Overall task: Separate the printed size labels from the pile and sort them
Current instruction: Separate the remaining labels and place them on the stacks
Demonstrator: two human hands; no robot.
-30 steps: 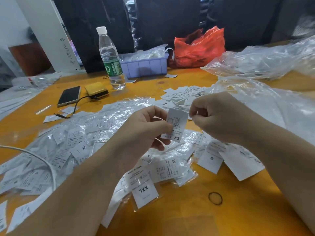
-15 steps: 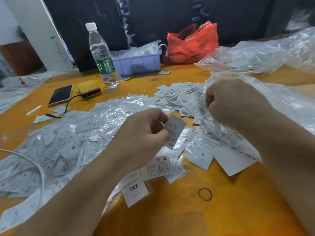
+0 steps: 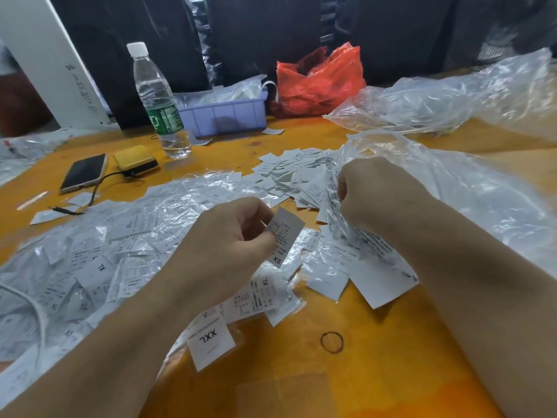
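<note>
Left hand (image 3: 232, 248) pinches XS label (image 3: 284, 235); right hand (image 3: 373, 191) apart.

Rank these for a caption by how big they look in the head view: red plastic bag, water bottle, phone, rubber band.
1. red plastic bag
2. water bottle
3. phone
4. rubber band

Bag and bottle sit farther from the camera, so true sizes may differ; the band is nearest yet looks smallest.

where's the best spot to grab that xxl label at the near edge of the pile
Pinch the XXL label at its near, lower edge, coming in from the person's side. That end juts out over the bare orange table, while its far end is tucked under the crinkled plastic and other labels. It seems to lie flat, so sliding it toward the table edge may help the fingers get under it.
</note>
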